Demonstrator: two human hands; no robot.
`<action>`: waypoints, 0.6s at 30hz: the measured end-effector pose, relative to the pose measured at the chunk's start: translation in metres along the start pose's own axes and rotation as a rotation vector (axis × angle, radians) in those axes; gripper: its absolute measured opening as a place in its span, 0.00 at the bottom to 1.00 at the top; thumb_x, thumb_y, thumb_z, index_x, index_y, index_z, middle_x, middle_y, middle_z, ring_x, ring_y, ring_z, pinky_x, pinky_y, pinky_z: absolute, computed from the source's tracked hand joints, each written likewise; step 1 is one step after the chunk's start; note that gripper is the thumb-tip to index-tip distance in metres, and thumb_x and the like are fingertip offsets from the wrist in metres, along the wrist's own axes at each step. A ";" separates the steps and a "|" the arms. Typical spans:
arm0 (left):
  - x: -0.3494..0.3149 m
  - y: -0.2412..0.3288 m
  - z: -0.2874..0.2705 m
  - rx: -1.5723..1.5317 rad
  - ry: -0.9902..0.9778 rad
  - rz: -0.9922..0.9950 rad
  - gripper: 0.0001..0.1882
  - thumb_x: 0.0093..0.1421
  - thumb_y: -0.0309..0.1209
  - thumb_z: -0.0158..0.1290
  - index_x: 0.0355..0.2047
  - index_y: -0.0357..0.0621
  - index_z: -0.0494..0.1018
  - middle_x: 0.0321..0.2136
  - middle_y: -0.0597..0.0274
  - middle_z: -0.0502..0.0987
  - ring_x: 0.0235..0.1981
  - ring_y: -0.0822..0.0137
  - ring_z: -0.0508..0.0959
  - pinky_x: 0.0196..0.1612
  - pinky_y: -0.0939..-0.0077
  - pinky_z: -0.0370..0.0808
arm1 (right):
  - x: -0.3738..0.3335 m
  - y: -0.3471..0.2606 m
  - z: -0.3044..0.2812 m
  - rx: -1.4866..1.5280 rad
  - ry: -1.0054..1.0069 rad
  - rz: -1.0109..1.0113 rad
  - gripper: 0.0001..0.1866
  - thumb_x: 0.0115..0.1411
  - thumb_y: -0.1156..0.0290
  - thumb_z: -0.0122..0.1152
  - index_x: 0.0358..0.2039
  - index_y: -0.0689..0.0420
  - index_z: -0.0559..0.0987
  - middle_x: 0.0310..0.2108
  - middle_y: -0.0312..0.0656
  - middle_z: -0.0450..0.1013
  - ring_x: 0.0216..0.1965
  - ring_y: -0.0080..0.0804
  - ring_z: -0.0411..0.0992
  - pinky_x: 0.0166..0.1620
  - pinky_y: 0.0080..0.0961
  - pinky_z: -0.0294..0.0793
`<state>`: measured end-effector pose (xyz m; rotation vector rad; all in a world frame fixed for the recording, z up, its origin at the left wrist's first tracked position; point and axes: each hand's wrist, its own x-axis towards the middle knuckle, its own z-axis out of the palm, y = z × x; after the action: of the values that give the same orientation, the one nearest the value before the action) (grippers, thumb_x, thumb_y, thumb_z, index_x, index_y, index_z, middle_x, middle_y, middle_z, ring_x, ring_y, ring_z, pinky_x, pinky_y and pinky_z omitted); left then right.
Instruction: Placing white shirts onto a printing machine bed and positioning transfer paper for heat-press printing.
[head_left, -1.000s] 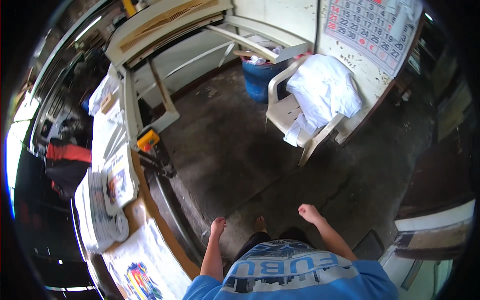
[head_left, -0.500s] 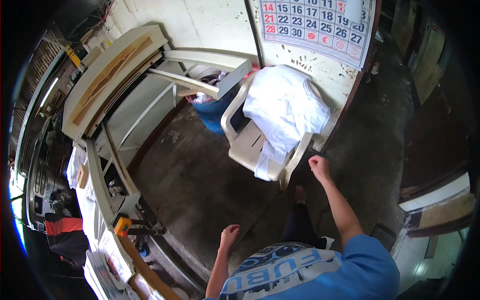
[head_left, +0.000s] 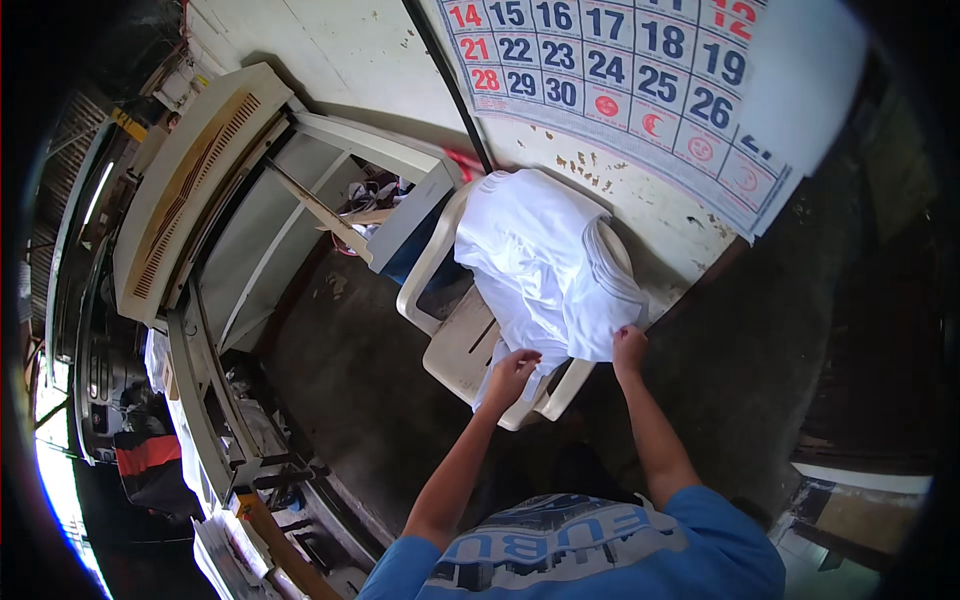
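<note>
A pile of white garments (head_left: 535, 260) lies draped over the back and seat of a cream plastic armchair (head_left: 460, 355). Layered edges show along the pile's right side. My right hand (head_left: 629, 352) is closed on the near right corner of the white cloth. At the near end of the pile, my left hand (head_left: 512, 378) has its fingers bent together against the hanging cloth. Part of the seat is hidden under the fabric.
A large calendar (head_left: 620, 90) hangs on the wall behind the chair. On the left stands a big cream-coloured machine frame (head_left: 205, 180), its grey-ended arm (head_left: 410, 215) reaching near the chair. A blue bin (head_left: 400, 258) is partly hidden behind it. Stacked papers (head_left: 225, 550) lie at lower left.
Both hands have moved forward to the white garments, and the right one has taken hold of a corner. The chair and wall calendar appear nearer. The cloth's near right edge is now lifted and spread.
</note>
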<state>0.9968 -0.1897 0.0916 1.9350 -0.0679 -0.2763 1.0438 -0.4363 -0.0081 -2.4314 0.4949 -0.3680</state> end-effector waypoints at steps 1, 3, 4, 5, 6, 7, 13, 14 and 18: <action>0.018 0.002 0.002 -0.001 0.009 -0.007 0.12 0.54 0.29 0.47 0.37 0.36 0.71 0.30 0.58 0.76 0.33 0.69 0.76 0.37 0.78 0.70 | 0.001 -0.001 0.000 0.064 0.006 0.017 0.10 0.45 0.69 0.56 0.19 0.64 0.73 0.21 0.52 0.70 0.27 0.50 0.69 0.33 0.41 0.67; 0.053 0.005 0.006 0.019 -0.005 0.009 0.12 0.53 0.28 0.47 0.36 0.37 0.71 0.30 0.57 0.76 0.32 0.69 0.76 0.36 0.77 0.71 | -0.002 -0.003 -0.002 0.148 0.039 0.028 0.10 0.44 0.69 0.56 0.19 0.65 0.73 0.21 0.52 0.71 0.27 0.49 0.70 0.32 0.39 0.68; 0.070 0.014 0.012 0.013 -0.010 0.004 0.12 0.53 0.28 0.47 0.36 0.37 0.71 0.30 0.57 0.76 0.32 0.69 0.76 0.36 0.77 0.71 | 0.001 -0.003 -0.002 0.140 0.036 0.032 0.10 0.44 0.69 0.56 0.19 0.65 0.73 0.21 0.52 0.71 0.27 0.49 0.70 0.32 0.39 0.68; 0.087 0.023 0.017 0.032 -0.001 0.013 0.12 0.52 0.28 0.46 0.36 0.37 0.72 0.31 0.55 0.76 0.33 0.66 0.76 0.36 0.76 0.71 | 0.003 -0.004 -0.001 0.183 0.046 0.101 0.10 0.43 0.70 0.56 0.18 0.66 0.73 0.21 0.52 0.71 0.26 0.48 0.71 0.31 0.37 0.69; 0.099 0.028 0.024 0.053 0.004 0.019 0.11 0.52 0.28 0.45 0.35 0.37 0.72 0.31 0.54 0.76 0.33 0.63 0.76 0.37 0.74 0.71 | 0.003 -0.003 -0.002 0.226 0.055 0.175 0.10 0.43 0.71 0.57 0.18 0.67 0.74 0.20 0.52 0.72 0.25 0.46 0.72 0.30 0.34 0.70; 0.110 0.028 0.029 0.056 0.002 0.018 0.11 0.52 0.28 0.45 0.35 0.37 0.72 0.31 0.54 0.76 0.33 0.63 0.76 0.37 0.74 0.71 | 0.007 -0.005 0.000 0.196 0.052 0.209 0.09 0.42 0.72 0.57 0.17 0.67 0.74 0.18 0.51 0.72 0.23 0.46 0.72 0.28 0.33 0.70; 0.168 0.035 0.061 0.134 0.051 0.008 0.16 0.52 0.36 0.50 0.38 0.38 0.71 0.31 0.52 0.76 0.33 0.60 0.75 0.37 0.71 0.70 | 0.008 0.011 -0.006 0.246 -0.020 0.193 0.05 0.45 0.77 0.53 0.17 0.66 0.74 0.12 0.44 0.70 0.17 0.32 0.72 0.23 0.27 0.70; 0.175 0.035 0.067 0.128 0.035 0.011 0.16 0.52 0.36 0.50 0.38 0.38 0.71 0.31 0.52 0.76 0.33 0.60 0.75 0.37 0.71 0.70 | 0.007 0.015 -0.011 0.236 -0.011 0.203 0.05 0.45 0.77 0.53 0.17 0.66 0.74 0.12 0.44 0.70 0.17 0.32 0.72 0.23 0.27 0.70; 0.188 0.024 0.083 0.127 0.064 -0.082 0.23 0.51 0.41 0.52 0.40 0.33 0.68 0.30 0.49 0.75 0.31 0.59 0.76 0.35 0.71 0.71 | -0.008 -0.046 -0.063 0.471 -0.109 -0.028 0.05 0.46 0.77 0.56 0.20 0.66 0.74 0.15 0.44 0.71 0.18 0.27 0.72 0.24 0.21 0.70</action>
<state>1.1623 -0.3070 0.0546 2.0748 0.0365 -0.2697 1.0249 -0.4313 0.0681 -1.9899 0.2870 -0.3197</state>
